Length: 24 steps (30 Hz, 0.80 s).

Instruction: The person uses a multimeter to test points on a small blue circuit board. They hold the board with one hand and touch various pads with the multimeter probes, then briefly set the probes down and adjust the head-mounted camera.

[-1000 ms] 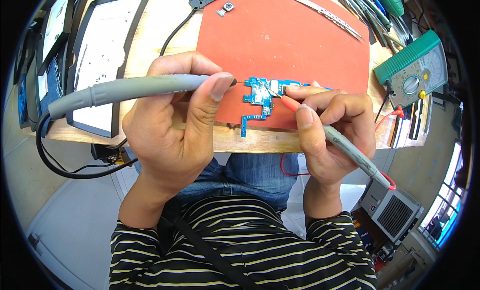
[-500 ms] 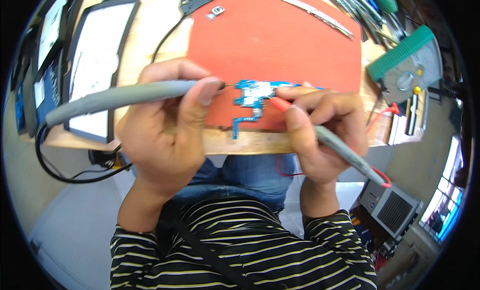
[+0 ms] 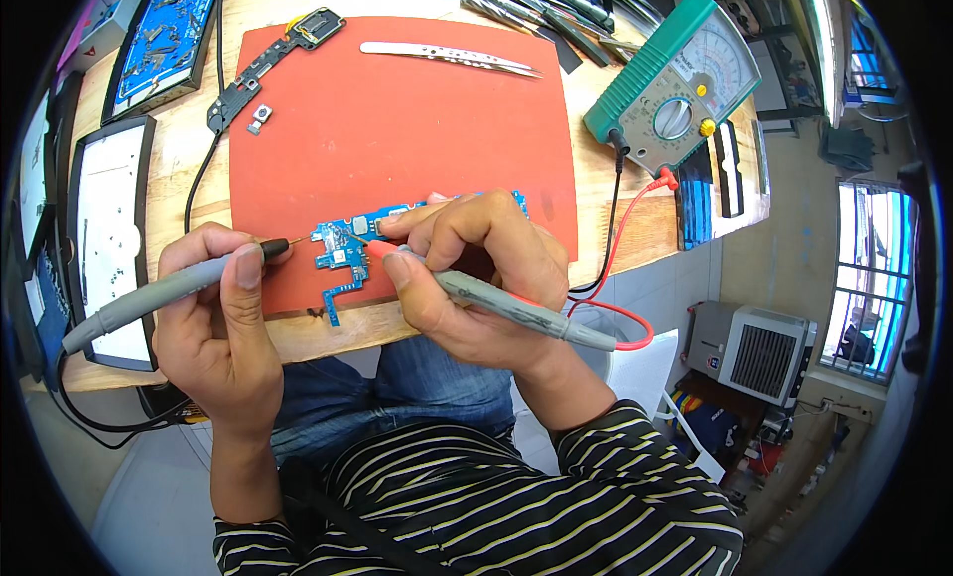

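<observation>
A blue circuit board (image 3: 333, 260) with a thin bent tail is at the near edge of the red mat. My left hand (image 3: 223, 323) is closed around a grey test probe (image 3: 149, 296) with a black collar; its bare tip points at the board's left edge, and I cannot tell whether it touches. In my right hand (image 3: 486, 268) is another grey test probe (image 3: 526, 313), this one with a red collar. Its metal tip is over the board's upper left part, contact unclear. The fingers of that hand cover the board's middle, and its far right end shows beyond them.
A green-cased analog multimeter (image 3: 670, 104) with red and black leads stands at the right. Tweezers (image 3: 452, 58), a small camera module (image 3: 260, 117) and a black phone part (image 3: 268, 68) lie on the mat (image 3: 397, 129). Tools (image 3: 536, 10) crowd the far edge; a white-lined tray (image 3: 109, 238) sits left.
The view has swung, so the mat and hands appear farther left and the whole multimeter shows. The red probe's tip has moved farther in over the board. Both hands keep their probes.
</observation>
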Available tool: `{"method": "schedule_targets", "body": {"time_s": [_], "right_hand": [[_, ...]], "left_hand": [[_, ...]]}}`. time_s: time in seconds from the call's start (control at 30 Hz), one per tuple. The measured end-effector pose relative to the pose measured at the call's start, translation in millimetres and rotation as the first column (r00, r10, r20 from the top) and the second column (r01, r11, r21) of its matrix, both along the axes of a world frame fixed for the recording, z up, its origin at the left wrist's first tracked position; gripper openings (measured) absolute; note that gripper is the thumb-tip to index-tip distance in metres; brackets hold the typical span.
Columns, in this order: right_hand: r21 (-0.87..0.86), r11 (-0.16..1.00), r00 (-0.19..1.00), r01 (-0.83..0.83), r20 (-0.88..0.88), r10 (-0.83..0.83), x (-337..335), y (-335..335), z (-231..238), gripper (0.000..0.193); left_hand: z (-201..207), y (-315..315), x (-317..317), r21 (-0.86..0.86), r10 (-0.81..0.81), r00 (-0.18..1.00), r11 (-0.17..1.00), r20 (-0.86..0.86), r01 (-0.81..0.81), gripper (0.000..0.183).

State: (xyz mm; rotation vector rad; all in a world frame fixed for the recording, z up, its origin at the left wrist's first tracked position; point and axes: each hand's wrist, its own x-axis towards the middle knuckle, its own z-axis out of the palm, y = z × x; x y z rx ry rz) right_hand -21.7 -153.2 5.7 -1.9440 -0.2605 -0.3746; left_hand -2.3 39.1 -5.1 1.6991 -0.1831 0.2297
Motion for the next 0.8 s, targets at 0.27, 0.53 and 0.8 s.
{"method": "schedule_targets", "body": {"time_s": [0.27,0.53,0.8], "right_hand": [[0.001,1.0,1.0,0.008,-0.012,-0.008,-3.8,0.4,-3.0,0.022],[0.137,0.99,0.999,0.033,-0.046,-0.027,-2.6,9.3,3.3,0.021],[0.09,0.995,0.999,0.035,-0.018,-0.033,-1.8,8.2,2.5,0.022]], "left_hand": [[1.6,-4.5,-1.3,-0.028,0.004,1.0,1.0,0.022,-0.003,0.01],[0.1,1.7,5.1,0.037,-0.035,0.992,0.999,0.124,0.031,0.011],[-2.0,1.7,8.2,0.049,-0.055,0.985,0.998,0.166,0.047,0.01]]}}
